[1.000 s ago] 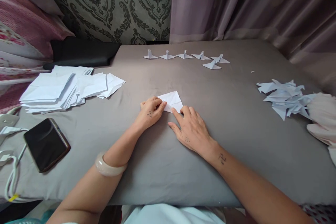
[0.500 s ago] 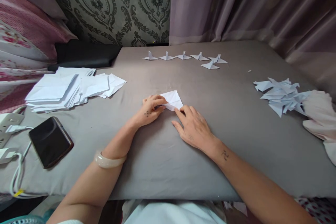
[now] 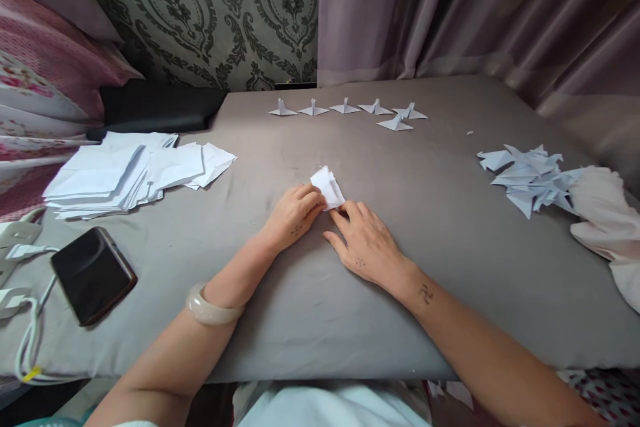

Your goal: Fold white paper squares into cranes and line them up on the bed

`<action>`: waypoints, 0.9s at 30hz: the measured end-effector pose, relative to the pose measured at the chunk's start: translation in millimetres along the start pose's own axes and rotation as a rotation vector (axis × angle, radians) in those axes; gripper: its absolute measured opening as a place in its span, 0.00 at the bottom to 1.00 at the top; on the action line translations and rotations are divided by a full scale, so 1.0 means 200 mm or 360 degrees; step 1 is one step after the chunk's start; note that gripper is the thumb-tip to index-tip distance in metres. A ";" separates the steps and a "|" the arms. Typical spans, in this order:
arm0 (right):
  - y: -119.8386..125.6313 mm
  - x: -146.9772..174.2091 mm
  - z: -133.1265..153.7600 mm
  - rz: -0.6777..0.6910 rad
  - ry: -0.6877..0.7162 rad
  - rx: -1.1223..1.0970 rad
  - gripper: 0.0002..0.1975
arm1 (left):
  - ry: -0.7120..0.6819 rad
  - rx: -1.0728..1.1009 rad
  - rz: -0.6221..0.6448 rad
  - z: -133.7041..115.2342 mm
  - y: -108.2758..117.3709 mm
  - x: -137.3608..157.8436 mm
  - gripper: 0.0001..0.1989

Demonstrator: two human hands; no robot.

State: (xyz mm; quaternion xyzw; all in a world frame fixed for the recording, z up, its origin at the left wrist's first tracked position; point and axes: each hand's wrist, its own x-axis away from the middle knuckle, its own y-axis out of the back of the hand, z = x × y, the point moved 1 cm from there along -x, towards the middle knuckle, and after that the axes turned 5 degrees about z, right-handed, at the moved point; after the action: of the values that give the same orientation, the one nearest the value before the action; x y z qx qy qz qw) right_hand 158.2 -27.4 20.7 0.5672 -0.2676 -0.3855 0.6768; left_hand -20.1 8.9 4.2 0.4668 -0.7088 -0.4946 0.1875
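A small folded piece of white paper (image 3: 327,187) lies on the grey cloth in front of me. My left hand (image 3: 295,213) pinches its left side, fingers pressed together over the edge. At the paper's lower right corner, the fingertips of my right hand (image 3: 367,237) rest on it, with the thumb spread apart below. Several folded paper cranes (image 3: 346,107) stand in a row toward the back. To the left is a stack of white paper sheets (image 3: 100,177), and a heap of folded paper pieces (image 3: 535,177) lies at the right.
A dark phone (image 3: 93,275) lies at the left, beside a white power strip (image 3: 17,240) with cables. Behind the stack is a black folded item (image 3: 160,107). A pale cloth (image 3: 603,213) sits by the heap at the right. Curtains (image 3: 370,13) hang behind the grey-covered table (image 3: 450,233).
My left hand has moved right, bringing the paper's left part over, so the paper now looks narrower. My right hand has stayed near the same corner. The view has shifted slightly.
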 end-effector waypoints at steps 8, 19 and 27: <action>0.04 0.02 -0.06 0.0013 0.0024 -0.0294 0.12 | -0.0204 -0.0084 0.0093 -0.03 0.00 0.02 0.14; 0.05 -0.04 -0.24 0.0068 -0.0416 -0.1341 0.12 | -0.0335 -0.0302 0.0187 -0.06 0.03 0.04 0.17; 0.06 -0.08 -0.28 0.0068 -0.0837 -0.1875 0.09 | -0.0329 -0.0267 0.0259 -0.04 0.04 0.03 0.18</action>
State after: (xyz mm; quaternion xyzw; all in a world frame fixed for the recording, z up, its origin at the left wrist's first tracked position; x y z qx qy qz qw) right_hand 196.7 18.1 20.9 -0.0183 -0.1794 -0.5804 0.7941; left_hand -20.8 -0.2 13.7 0.3370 -0.7160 -0.5807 0.1914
